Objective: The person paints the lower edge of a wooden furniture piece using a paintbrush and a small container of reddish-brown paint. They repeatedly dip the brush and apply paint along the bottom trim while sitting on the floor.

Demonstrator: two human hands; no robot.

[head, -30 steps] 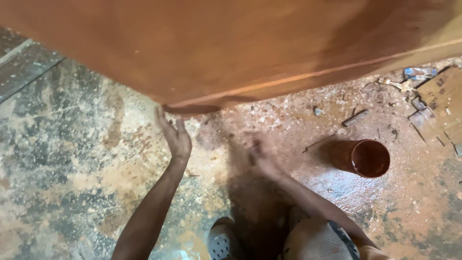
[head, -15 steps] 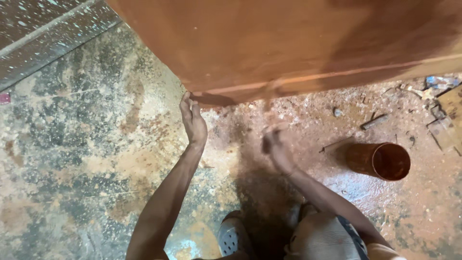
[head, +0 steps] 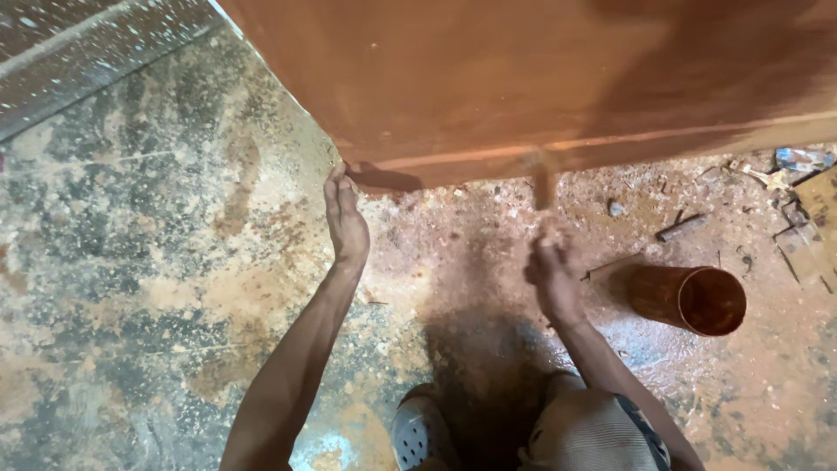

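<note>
A big brown wood board [head: 558, 70] fills the top of the view. It is flat and smooth, with a shiny wet-looking brown coat, and it sits above the floor [head: 131, 262].

The left hand [head: 345, 218] reaches up to the board's low corner. Its fingers are straight and close together, and the tips touch the edge of the board. It holds nothing.

The right hand [head: 554, 275] is below the board's bottom edge, near the middle. It is closed around a brush [head: 546, 185]. The brush is blurry, so its shape is hard to tell. The brush tip is up at the board's bottom edge.

A round can [head: 689, 299] lies on its side on the floor, just to the right of the right hand. It is brown all over, and its open mouth faces right.

There is one board, one brush, one can and two hands.

The floor is rough and hard. It is grey on the left and stained red-brown on the right. Small scraps [head: 789, 201] of wood and bits of trash lie at the far right. One grey shoe [head: 418, 432] shows at the bottom.
</note>
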